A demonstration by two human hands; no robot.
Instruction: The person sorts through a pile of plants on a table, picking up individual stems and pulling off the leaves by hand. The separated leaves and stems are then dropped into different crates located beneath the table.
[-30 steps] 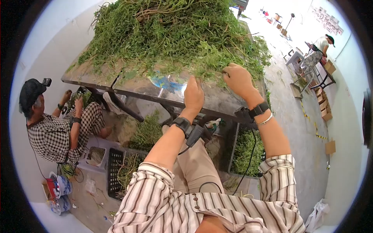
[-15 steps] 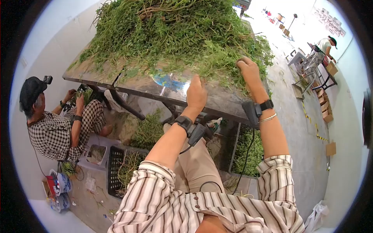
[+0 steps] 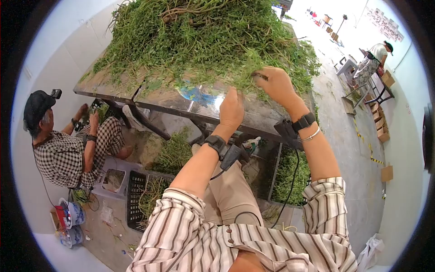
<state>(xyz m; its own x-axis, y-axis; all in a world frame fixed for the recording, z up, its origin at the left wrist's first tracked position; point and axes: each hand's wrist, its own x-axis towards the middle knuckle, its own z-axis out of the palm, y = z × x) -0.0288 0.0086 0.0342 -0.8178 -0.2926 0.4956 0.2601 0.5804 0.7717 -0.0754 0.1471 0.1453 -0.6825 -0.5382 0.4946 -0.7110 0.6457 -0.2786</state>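
Observation:
A large heap of leafy green stems covers the table in front of me. My left hand is closed just above the table's near edge, fingertips up. A lighter, feathery sprig stands out from the heap, and its lower end runs down toward those fingertips, blurred there. Higher and to the right, my right hand is closed in a pinch on the greens beside this sprig. What lies inside each grip is mostly hidden by the fingers. Both wrists carry black strapped devices.
Under the table stand a black crate of stems and another crate of greens. At left a seated person in checked clothes handles greens. Another person bends over a table at far right, near cardboard boxes.
My right hand has moved left, from the heap's right side toward the sprig and my left hand. The left hand has barely shifted. At left, the seated person's hands moved slightly.

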